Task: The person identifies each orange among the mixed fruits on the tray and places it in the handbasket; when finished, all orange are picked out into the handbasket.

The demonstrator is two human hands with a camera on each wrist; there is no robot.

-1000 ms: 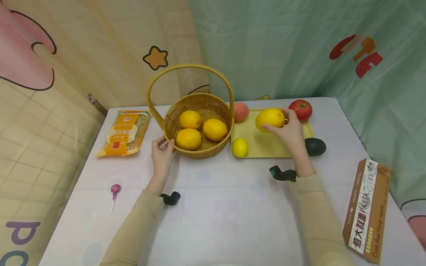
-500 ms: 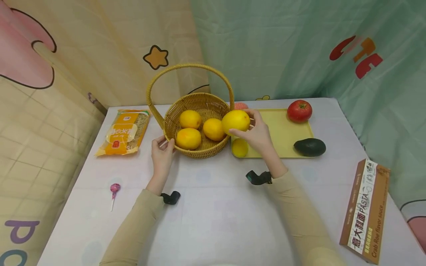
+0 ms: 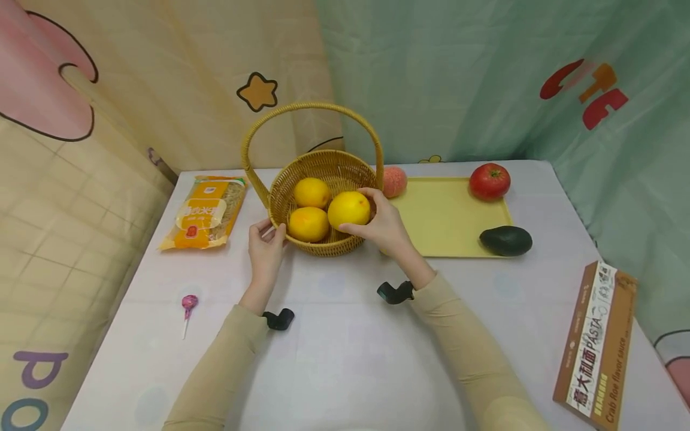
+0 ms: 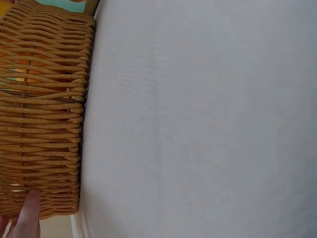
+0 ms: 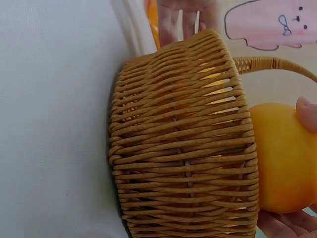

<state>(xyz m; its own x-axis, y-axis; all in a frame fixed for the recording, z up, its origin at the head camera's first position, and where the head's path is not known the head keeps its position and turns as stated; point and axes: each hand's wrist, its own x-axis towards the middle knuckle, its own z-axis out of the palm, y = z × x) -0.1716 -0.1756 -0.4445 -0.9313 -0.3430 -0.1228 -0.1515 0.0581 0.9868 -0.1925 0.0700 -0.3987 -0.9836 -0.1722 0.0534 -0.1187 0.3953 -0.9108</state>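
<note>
My right hand [image 3: 385, 226] grips a smooth yellow lemon-shaped fruit [image 3: 348, 211] between thumb and fingers at the right side of the wicker basket [image 3: 329, 249]. In the right wrist view this fruit [image 5: 282, 158] stands just above the basket's rim, its far side out of sight. Two similar yellow fruits, one at the back [image 3: 312, 193] and one in front [image 3: 308, 224], lie inside the basket; the held one hides a third spot there. My left hand [image 3: 266, 251] holds the basket's left front side, thumb at the rim. A finger [image 4: 30, 210] presses the weave in the left wrist view.
Right of the basket lies a yellow tray [image 3: 447, 230], with a pink round fruit [image 3: 395, 182], a red tomato-like fruit [image 3: 489, 182] and a dark avocado-like fruit [image 3: 505, 240] around its edges. A noodle bag [image 3: 207, 214], lollipop [image 3: 188, 308] and pasta box [image 3: 595, 347] lie farther out.
My right hand has carried the yellow fruit left from over the tray to the basket. It now covers the small yellow fruit at the tray's left corner. My left hand stays at the basket.
</note>
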